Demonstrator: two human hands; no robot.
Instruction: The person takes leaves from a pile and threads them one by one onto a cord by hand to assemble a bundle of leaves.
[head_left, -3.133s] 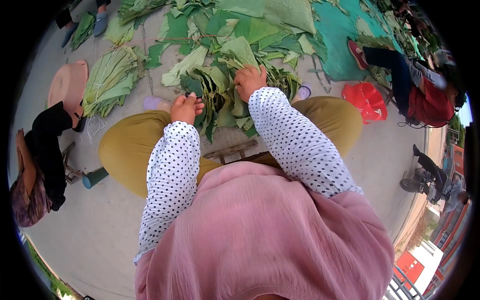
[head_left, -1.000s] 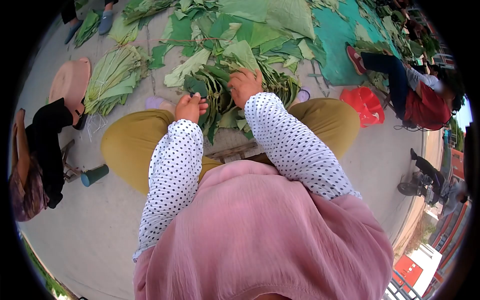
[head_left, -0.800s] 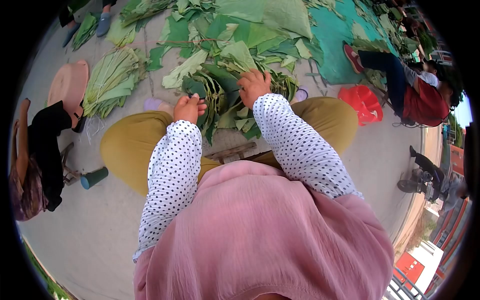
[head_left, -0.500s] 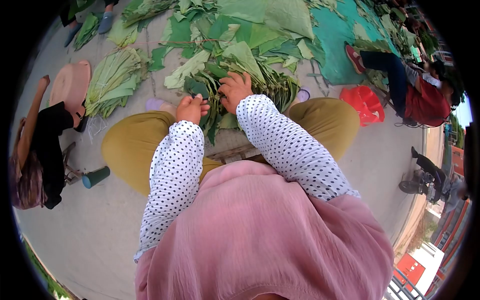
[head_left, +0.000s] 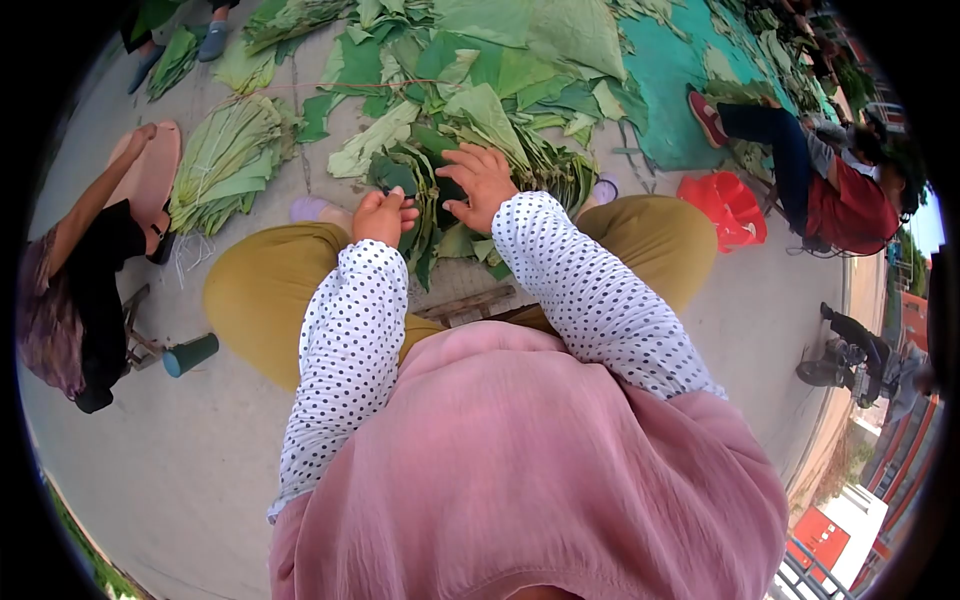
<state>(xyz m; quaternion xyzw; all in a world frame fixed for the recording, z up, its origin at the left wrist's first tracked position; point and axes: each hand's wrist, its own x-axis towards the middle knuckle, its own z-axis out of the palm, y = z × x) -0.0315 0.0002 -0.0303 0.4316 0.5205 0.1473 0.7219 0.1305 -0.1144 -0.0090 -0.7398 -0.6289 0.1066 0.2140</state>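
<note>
My left hand (head_left: 383,215) is closed, thumb against the fingers, on the near edge of a dark green leaf (head_left: 388,168). Just right of it, my right hand (head_left: 482,188) reaches over a folded stack of leaves (head_left: 560,178), its fingers apart and pointing left, the thumb separate. Nothing shows in its grasp. The stack lies between my knees, with brown, folded edges facing up. A pale leaf (head_left: 375,140) lies beyond my left hand. Part of the stack is hidden under my right hand.
Loose leaves (head_left: 490,60) spread ahead, partly over a green sheet (head_left: 690,110). At left lies a tied leaf bundle (head_left: 232,160), near a seated person and a green cup (head_left: 190,355). A red bag (head_left: 722,210) stands at right, before another seated person.
My right hand has shifted slightly right, and its thumb has come away from the leaves. My left hand stays in place. The person at left has moved a hand to the right.
</note>
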